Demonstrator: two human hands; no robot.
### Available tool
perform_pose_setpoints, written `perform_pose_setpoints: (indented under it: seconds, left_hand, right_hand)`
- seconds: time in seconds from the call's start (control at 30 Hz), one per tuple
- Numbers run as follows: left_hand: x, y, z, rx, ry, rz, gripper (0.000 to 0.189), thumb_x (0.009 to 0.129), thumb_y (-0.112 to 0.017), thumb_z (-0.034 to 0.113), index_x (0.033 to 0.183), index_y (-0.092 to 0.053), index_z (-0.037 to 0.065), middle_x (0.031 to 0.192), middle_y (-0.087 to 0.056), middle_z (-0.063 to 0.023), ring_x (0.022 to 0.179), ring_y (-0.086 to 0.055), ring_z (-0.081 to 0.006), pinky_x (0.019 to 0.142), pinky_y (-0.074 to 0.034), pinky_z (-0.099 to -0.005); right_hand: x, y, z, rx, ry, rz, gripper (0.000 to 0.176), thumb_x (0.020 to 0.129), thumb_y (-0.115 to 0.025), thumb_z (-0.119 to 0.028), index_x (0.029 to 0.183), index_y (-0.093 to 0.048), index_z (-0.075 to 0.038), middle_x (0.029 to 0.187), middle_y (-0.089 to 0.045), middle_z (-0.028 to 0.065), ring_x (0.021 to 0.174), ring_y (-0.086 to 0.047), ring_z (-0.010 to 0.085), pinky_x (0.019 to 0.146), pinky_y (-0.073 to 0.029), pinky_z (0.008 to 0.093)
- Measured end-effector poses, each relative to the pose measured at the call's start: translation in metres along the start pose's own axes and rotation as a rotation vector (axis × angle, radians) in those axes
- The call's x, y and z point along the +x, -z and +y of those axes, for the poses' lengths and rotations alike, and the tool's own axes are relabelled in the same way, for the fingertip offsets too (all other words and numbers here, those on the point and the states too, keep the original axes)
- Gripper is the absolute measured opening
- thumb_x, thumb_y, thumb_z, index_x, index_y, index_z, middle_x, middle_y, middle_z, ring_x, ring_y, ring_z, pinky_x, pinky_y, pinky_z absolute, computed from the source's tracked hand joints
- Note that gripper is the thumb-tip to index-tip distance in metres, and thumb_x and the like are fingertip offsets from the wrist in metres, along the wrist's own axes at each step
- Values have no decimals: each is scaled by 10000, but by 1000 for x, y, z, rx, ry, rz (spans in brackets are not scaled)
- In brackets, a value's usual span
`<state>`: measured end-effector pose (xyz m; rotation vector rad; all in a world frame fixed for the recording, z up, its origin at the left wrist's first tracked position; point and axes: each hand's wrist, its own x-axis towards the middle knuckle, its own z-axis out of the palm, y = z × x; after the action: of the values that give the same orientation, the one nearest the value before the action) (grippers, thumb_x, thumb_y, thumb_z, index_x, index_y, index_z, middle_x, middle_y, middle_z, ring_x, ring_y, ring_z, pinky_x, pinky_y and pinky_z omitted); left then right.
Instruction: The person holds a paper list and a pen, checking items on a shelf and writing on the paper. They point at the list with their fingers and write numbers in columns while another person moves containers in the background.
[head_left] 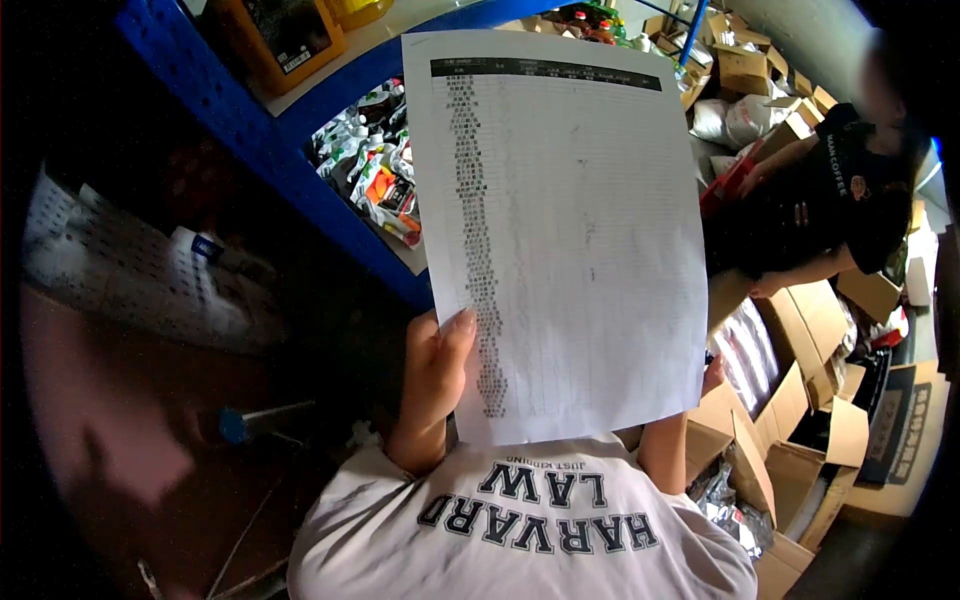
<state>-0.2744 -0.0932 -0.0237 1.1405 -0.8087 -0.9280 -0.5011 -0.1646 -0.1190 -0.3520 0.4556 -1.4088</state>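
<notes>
A white printed sheet of paper [570, 240] fills the middle of the view, held up in front of my chest. It has a dark header row, a column of small printed characters on its left and a few handwritten marks. My left hand [440, 365] grips the lower left edge, thumb on the front, fingers behind. At the lower right edge, a small part of my right hand [714, 374] shows against the paper; the rest is hidden behind it.
A blue metal shelf [350, 245] holds colourful packets [385, 185] and an orange jug [285, 45]. On the right stands a person in a dark shirt [850, 190], near several open cardboard boxes [800, 400]. White sacks [745, 120] lie farther back.
</notes>
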Motion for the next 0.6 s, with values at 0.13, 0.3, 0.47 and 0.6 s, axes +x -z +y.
perform_pose_setpoints:
  seconds: [0.13,0.3,0.47,0.6]
  left_hand:
    - [0,20,-9,-42,-8,-17,225,835,-445,164,874,-521,-44,775,-541,-19,688,-449,-41,616,-357,-188]
    - [3,33,-19,-34,-64,-71,243,841,-443,180,880,-518,-47,784,-549,-31,694,-459,-48,628,-366,-194]
    - [4,34,-14,0,-69,-20,250,846,-440,191,858,-523,-44,752,-541,-21,657,-443,-42,594,-358,-192]
    - [6,47,-20,92,-104,-71,255,848,-441,193,828,-530,-45,710,-536,-12,622,-435,-41,563,-354,-191]
  right_hand:
    - [0,7,19,66,23,-216,539,746,-443,-509,1014,-458,-42,1002,-519,104,894,-513,216,770,-415,331]
    - [-2,16,31,186,33,-456,575,762,-421,-495,1105,-414,-34,1072,-490,115,947,-492,230,822,-387,339]
    - [-5,20,38,210,61,-580,619,777,-399,-481,1197,-369,-27,1142,-461,127,1000,-471,244,874,-360,347]
    - [-10,8,37,-73,178,-480,396,768,-441,-344,1002,-467,-25,1029,-513,134,912,-520,228,819,-405,334]
